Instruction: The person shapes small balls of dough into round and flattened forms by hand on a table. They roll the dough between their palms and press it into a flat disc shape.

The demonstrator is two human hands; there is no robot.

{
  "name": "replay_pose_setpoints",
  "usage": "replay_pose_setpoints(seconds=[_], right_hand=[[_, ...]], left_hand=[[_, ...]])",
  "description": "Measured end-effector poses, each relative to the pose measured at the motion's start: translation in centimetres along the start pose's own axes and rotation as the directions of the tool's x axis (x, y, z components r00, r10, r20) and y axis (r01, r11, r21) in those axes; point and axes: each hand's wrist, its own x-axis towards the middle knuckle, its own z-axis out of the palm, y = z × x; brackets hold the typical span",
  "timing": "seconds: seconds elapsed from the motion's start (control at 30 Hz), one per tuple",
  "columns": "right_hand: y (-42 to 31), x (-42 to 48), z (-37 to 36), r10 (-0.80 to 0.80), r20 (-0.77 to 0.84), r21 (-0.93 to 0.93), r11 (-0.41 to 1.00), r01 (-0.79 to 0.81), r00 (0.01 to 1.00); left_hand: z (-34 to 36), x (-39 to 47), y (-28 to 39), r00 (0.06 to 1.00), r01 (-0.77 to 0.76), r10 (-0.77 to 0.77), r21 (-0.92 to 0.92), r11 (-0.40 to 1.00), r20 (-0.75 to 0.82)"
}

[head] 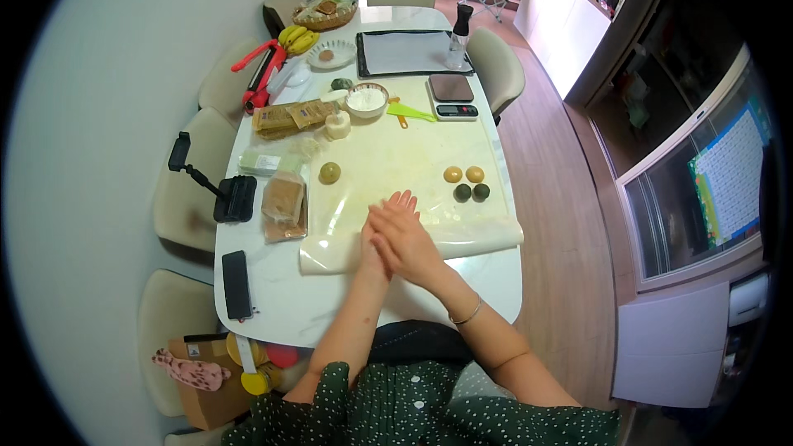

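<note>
My right hand point(403, 235) lies over my left hand point(370, 251), palms pressed together above the near part of a pale silicone mat point(396, 155). Whether anything sits between the palms is hidden. To the right of the hands, two yellow dough balls point(464, 174) and two dark green dough balls point(472, 192) rest on the mat. A single olive-coloured ball point(329, 173) lies to the left. The mat's near edge is rolled up point(477, 238) under and beside my wrists.
Farther back are a bowl of white powder point(366, 100), a green spatula point(411, 113), a digital scale point(453, 97), a white plunger-type mould point(337, 125) and a lined baking tray point(403, 54) with a bottle point(458, 40). Packets point(284, 198), a phone stand point(235, 198) and a phone point(236, 285) line the left.
</note>
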Motion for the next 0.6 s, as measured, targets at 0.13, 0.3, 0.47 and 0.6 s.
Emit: replay_pose_setpoints(seconds=[0.13,0.3,0.47,0.6], right_hand=[[-3.4,2.3,-3.7,-0.133,0.057,-0.069,0.988,0.136,0.990],[2.4,3.9,-5.5,0.102,0.183,0.469,0.865,-0.178,0.978],[-4.6,-0.1,-6.4,-0.106,-0.066,0.403,0.907,0.123,0.992],[-5.3,1.6,-7.4,-0.258,-0.050,0.142,0.954,0.262,0.965]], left_hand=[[-1.2,0.1,-1.9,0.930,0.076,0.012,-0.224,0.972,0.367],[3.1,-0.2,0.2,0.973,0.172,-0.204,-0.246,0.954,-0.108],[-0.9,0.6,1.2,0.998,-0.040,0.040,-0.014,0.999,0.056],[0.5,-0.5,0.9,0.999,0.033,-0.035,-0.054,0.998,-0.032]])
